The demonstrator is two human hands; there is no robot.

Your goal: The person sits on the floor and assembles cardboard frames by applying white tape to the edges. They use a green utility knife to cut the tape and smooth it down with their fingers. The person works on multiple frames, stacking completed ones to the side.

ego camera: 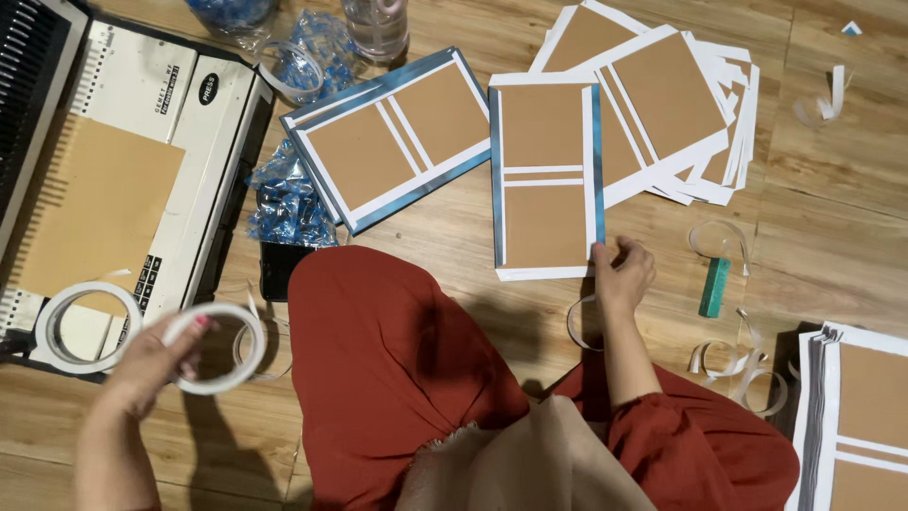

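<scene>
My left hand point(151, 360) pinches a white tape roll point(213, 348) just left of my red-clad knee point(378, 350), while my right hand point(621, 274) presses its grip together on the lower right corner of the brown-and-white cover point(546, 175) beyond the knee on the wooden floor point(832, 180). Keeping that corner pinned flat should let tape run straight (the binding machine point(142, 142) sits further left of the knee).

rust-red trousers cover the knee point(388, 360), a matching red sleeve point(700, 435) is pushed up the right forearm, and the left forearm point(113, 445) is bare.
</scene>
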